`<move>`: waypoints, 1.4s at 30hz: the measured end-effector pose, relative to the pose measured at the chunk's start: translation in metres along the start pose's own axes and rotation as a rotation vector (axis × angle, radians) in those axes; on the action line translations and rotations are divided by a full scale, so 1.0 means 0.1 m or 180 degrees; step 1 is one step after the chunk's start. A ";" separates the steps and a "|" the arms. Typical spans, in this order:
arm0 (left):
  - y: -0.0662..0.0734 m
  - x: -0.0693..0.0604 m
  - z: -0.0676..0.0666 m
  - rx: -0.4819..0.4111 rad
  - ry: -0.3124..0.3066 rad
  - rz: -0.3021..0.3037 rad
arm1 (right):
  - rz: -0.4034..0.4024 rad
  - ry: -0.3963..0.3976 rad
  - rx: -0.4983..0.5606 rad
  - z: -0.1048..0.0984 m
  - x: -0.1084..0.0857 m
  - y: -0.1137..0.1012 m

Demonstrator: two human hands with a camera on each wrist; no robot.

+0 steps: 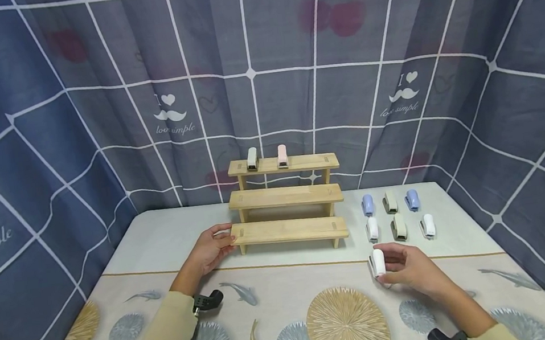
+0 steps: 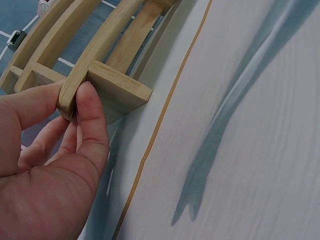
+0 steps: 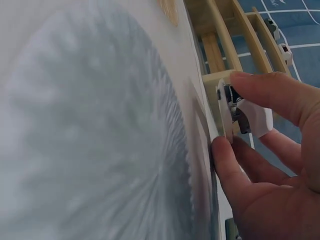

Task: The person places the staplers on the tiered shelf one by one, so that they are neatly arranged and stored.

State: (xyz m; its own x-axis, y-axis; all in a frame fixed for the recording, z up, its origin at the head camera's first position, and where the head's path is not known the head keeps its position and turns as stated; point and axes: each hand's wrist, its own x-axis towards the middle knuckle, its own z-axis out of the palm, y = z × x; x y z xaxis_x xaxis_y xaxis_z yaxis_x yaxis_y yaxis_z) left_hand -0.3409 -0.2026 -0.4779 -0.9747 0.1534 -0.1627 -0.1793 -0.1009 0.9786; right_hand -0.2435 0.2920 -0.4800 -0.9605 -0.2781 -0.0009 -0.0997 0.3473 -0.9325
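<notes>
My right hand point(image 1: 412, 267) holds a small white stapler point(image 1: 378, 263) between thumb and fingers, low over the front of the table. In the right wrist view, its white base plate, metal middle and white lever point(image 3: 257, 117) show between the fingertips. At the left end of a three-step wooden shelf point(image 1: 288, 230), my left hand point(image 1: 213, 249) pinches the bottom board. The left wrist view has thumb and forefinger on either side of that board's end point(image 2: 75, 85). On the top step stand a pale green stapler point(image 1: 252, 159) and a pink stapler point(image 1: 282, 156).
Right of the shelf, several staplers stand in two rows: blue point(image 1: 367, 205), pale green point(image 1: 399, 227) and white point(image 1: 428, 226) among them. A patterned cloth point(image 1: 265, 309) covers the table's front. Grid-patterned curtains point(image 1: 284, 99) enclose the back and sides.
</notes>
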 end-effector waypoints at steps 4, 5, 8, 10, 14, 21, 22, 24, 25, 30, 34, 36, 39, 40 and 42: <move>0.00 0.00 0.00 0.0006 0.0001 0.0007 | -0.0026 -0.0021 0.0117 0.05 0.05 -0.06; 0.00 0.00 0.00 0.0012 0.0011 0.0004 | -0.0023 -0.0023 0.0159 0.06 0.07 -0.07; -0.01 0.01 0.00 0.0040 0.0035 0.0002 | -0.0009 -0.0029 0.0278 0.09 0.12 -0.10; -0.01 0.01 0.00 0.0046 0.0047 0.0005 | -0.0015 -0.0004 0.0312 0.10 0.15 -0.11; -0.01 0.01 0.00 0.0048 0.0051 0.0010 | -0.0114 -0.0007 0.0344 0.12 0.23 -0.12; -0.01 0.02 0.00 0.0052 0.0017 0.0032 | -0.0271 0.0033 0.0449 0.18 0.33 -0.21; -0.02 0.02 -0.01 0.0040 0.0014 0.0034 | -0.0282 0.0035 0.0465 0.18 0.34 -0.22; -0.02 0.02 -0.02 0.0027 0.0004 0.0036 | -0.0276 0.0043 0.0528 0.19 0.36 -0.26; -0.02 0.02 -0.02 0.0026 -0.0005 0.0040 | -0.0270 0.0043 0.0559 0.20 0.37 -0.28; -0.04 0.02 -0.02 -0.0038 -0.0046 0.0098 | -0.0319 0.0055 0.0605 0.22 0.46 -0.37; -0.05 0.02 -0.02 -0.0041 -0.0067 0.0119 | -0.0398 0.0060 0.0576 0.22 0.55 -0.43; -0.04 0.01 -0.02 -0.0021 -0.0060 0.0107 | -0.0421 0.0055 0.0547 0.22 0.60 -0.46; -0.04 0.01 -0.02 -0.0010 -0.0072 0.0111 | -0.0442 0.0051 0.0507 0.22 0.68 -0.52; -0.04 0.01 -0.02 -0.0014 -0.0074 0.0113 | -0.0448 0.0057 0.0507 0.22 0.71 -0.54; -0.04 0.01 -0.02 -0.0017 -0.0083 0.0115 | -0.0451 0.0073 0.0528 0.22 0.77 -0.60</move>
State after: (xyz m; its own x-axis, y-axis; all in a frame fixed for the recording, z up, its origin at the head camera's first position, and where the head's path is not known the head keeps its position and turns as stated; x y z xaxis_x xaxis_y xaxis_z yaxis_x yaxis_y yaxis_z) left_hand -0.3415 -0.2042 -0.4823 -0.9767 0.1753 -0.1238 -0.1447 -0.1121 0.9831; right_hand -0.3054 0.2305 -0.4324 -0.9458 -0.2925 0.1408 -0.1917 0.1535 -0.9694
